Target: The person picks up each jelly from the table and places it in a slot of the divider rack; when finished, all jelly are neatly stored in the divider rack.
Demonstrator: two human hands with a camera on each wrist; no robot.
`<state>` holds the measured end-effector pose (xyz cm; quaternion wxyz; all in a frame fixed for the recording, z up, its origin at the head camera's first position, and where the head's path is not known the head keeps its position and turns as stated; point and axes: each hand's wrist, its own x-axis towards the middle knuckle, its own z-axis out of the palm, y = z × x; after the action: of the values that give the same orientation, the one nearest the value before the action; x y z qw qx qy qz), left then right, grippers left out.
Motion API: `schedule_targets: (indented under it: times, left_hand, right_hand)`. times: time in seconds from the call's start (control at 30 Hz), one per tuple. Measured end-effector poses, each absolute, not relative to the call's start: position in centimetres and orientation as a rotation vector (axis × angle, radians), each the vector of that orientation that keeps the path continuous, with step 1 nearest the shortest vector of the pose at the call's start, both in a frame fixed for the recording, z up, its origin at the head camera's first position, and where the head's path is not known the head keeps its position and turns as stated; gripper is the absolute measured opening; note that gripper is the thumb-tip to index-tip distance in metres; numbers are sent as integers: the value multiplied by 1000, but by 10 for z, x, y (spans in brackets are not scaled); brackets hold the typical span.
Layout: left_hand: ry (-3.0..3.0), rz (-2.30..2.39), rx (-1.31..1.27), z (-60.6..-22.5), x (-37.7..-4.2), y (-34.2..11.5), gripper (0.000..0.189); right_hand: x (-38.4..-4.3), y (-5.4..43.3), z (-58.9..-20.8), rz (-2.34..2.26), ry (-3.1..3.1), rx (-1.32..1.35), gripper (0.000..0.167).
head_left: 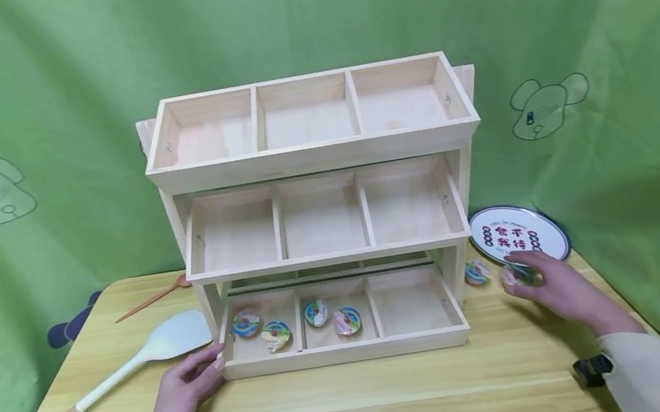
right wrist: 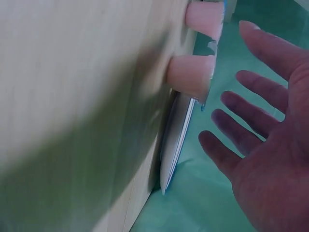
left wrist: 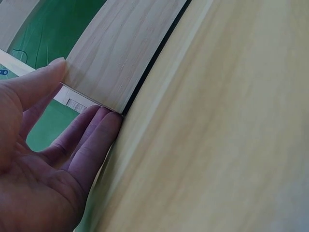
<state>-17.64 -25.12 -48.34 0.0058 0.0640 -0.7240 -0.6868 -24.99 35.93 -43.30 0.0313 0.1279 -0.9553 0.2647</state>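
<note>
My left hand (head_left: 185, 388) touches the left end of the bottom tray (head_left: 350, 355) of a pale wooden three-tier rack. In the left wrist view its thumb meets the top corner and its fingertips lie against the end wall lower down. Two foil-topped jelly cups (head_left: 247, 323) lie in that tray's left compartment and two jelly cups (head_left: 347, 320) in its middle one. Over at the right, my right hand (head_left: 556, 287) hovers by a jelly cup (right wrist: 190, 75), fingers spread and apart from it. Another jelly cup (head_left: 477, 273) stands close to the rack.
A white plate (head_left: 550, 243) with red lettering lies behind the right-hand cups. Left of the rack are a white spatula (head_left: 178, 334) with a wooden handle and a small brown spoon (head_left: 151, 301). The upper trays (head_left: 314, 157) overhang the bottom one. Green curtain hangs behind.
</note>
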Motion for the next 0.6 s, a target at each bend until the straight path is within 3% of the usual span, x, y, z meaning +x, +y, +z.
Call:
schedule_targets:
  times: [0.6]
  left_hand:
    - [-2258,-2157,181,-485,-176,-252,43]
  right_hand:
    - [-263,356,-442,698,-2963,456,51]
